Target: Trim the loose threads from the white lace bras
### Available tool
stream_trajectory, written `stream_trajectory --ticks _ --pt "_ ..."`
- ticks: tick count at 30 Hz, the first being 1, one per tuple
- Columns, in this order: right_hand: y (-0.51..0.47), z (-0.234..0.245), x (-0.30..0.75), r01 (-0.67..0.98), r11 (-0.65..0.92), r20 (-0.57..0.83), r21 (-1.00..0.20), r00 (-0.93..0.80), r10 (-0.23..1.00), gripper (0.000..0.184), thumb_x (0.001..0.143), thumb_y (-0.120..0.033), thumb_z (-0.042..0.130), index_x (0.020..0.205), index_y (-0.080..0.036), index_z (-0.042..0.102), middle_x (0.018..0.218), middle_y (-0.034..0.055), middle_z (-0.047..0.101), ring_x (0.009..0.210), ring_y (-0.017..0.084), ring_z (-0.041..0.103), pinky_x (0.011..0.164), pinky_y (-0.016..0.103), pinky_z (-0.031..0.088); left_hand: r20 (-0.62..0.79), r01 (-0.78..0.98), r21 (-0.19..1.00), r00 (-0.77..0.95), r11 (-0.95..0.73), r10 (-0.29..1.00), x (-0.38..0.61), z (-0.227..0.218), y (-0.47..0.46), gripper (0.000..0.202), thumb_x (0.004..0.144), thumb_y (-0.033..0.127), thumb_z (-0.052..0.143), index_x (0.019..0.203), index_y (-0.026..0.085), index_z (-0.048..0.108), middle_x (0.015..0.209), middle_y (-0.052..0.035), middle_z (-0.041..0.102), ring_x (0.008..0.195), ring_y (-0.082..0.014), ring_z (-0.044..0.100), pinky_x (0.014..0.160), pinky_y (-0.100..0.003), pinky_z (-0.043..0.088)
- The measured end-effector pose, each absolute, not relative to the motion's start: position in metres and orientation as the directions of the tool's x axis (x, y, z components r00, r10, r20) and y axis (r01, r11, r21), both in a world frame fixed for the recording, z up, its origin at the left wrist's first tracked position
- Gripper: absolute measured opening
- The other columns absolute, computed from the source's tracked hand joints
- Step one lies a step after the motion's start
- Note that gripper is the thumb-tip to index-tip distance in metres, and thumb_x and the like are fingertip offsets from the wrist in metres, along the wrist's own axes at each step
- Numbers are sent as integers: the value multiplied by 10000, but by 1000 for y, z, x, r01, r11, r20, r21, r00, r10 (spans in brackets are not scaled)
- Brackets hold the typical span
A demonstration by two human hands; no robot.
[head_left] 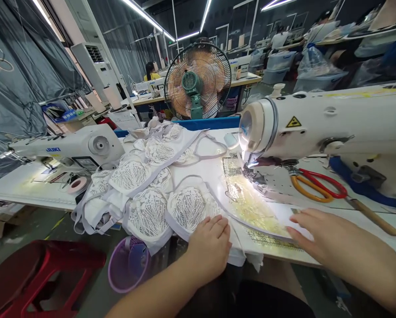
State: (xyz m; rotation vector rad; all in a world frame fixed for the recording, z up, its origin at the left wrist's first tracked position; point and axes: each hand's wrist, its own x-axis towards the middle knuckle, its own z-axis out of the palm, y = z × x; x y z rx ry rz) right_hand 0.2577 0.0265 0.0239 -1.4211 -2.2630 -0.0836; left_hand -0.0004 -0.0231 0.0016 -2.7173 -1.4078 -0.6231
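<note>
A white lace bra [188,207] lies at the front of the sewing table, its grey-edged band curving right under the lit needle area. My left hand [210,242] is closed on the bra's near edge beside the lace cup, fingers together and thumb hidden. At the other end of the band, my right hand [317,232] has its thumb and forefinger at the white wing's edge; its other fingers are hidden. Above and between my hands stands the white sewing machine head [297,123], its needle area glaring with light. A heap of similar bras [131,174] spreads to the left.
Scissors with red and orange handles [312,187] and a wooden-handled tool [373,215] lie right of the machine. Another sewing machine [65,148] stands left. A purple bin [128,267] and red stool [48,274] are on the floor. A large fan [198,81] stands behind the table.
</note>
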Motion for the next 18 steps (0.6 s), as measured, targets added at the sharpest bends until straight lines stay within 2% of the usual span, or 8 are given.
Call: stream_trajectory --ticks 2,5,7,9,12,18 --pt "24 25 231 843 536 409 -44 -475 779 219 784 -371 492 717 -202 613 799 89 665 685 230 606 584 343 422 338 781 174 525 -600 781 -3 1 -23 362 877 224 403 1192 90 520 1238 -123 565 1188 -239 478 1006 -409 393" --pt "25 21 191 797 601 349 62 -582 735 171 797 -196 459 713 -197 607 783 69 651 698 203 598 587 304 412 302 783 189 528 -593 794 -5 7 -22 375 882 246 399 1203 85 508 1263 -126 543 1186 -234 476 1000 -396 402" --pt "31 18 173 783 617 325 76 -604 727 211 755 -80 446 648 -202 581 710 42 621 652 184 574 562 286 381 281 804 190 505 -563 816 -6 11 -21 403 876 270 418 1219 73 495 1301 -136 508 1178 -244 477 979 -389 421" --pt "38 15 165 777 624 321 84 -614 721 230 715 -29 452 604 -202 556 667 28 595 625 174 550 553 278 354 281 825 174 482 -538 830 -8 11 -19 420 870 287 436 1219 62 498 1321 -140 491 1180 -260 473 978 -395 421" --pt "48 14 163 813 576 345 90 -568 747 199 723 -55 468 598 -194 537 637 33 558 614 179 519 525 280 305 307 816 151 498 -558 811 -10 7 -16 389 882 289 425 1190 76 531 1316 -113 507 1184 -253 473 1006 -393 393" --pt "70 25 180 930 366 376 27 -349 858 216 758 -106 435 565 -203 448 592 37 490 573 162 452 482 272 227 331 797 147 518 -586 788 -17 -1 -17 379 908 296 383 1183 95 549 1296 -102 532 1174 -225 494 1009 -380 384"
